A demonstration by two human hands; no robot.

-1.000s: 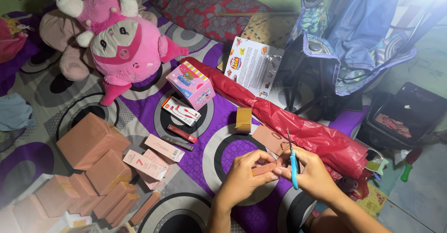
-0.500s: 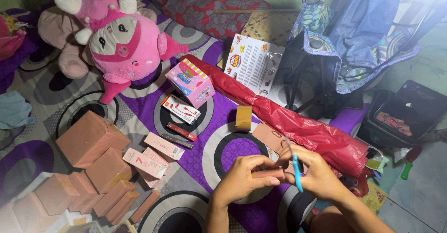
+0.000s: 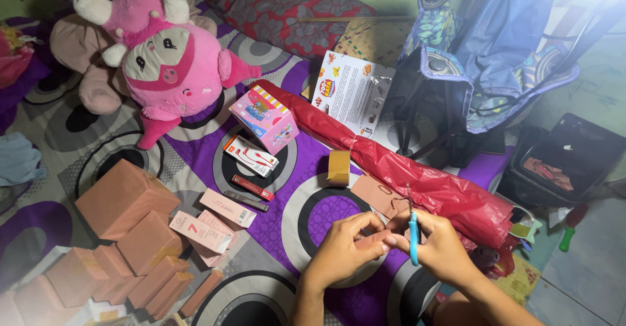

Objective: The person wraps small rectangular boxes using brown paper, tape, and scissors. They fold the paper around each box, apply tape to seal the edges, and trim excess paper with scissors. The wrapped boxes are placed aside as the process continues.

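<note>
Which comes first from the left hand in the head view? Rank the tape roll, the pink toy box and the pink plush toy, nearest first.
Measured from the left hand:
1. Tape roll, brown, just above the hand on the purple sheet.
2. Pink toy box, farther up and to the left, beside the red plastic bag.
3. Pink plush toy, farthest, at the upper left.

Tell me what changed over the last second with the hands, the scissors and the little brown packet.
The blue-handled scissors in the right hand tipped over, blades toward the packet, then swung back upright. The left hand kept its grip on the small brown packet, barely shifting. The wrapped boxes, tape roll and red plastic bag stayed put.
</note>
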